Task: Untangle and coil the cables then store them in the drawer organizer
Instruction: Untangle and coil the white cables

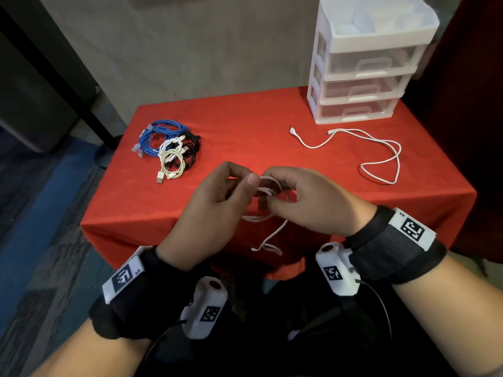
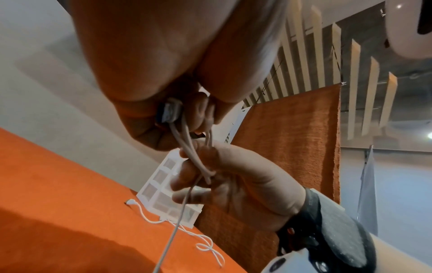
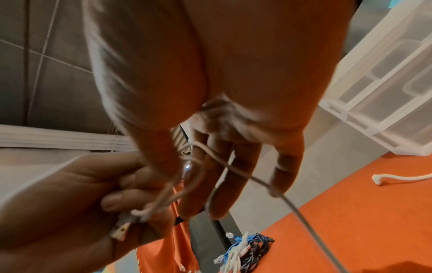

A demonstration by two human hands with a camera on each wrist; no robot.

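Hands (image 1: 269, 197) half-hiding white cable (image 1: 268, 235)

Drawer organizer (image 1: 364, 63) contents blurred, indiscernible.

You hold a thin white cable (image 1: 268, 190) part-coiled, tail dangling | loose white cable (image 1: 381, 156) sprawled by white three-drawer plastic organizer (image 1: 362, 77), drawers closed | blue-white-black cable tangle (image 1: 170, 148) far left

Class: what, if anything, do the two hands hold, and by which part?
Both hold one white cable: left hand pinches its plug end, right hand grips its loops.
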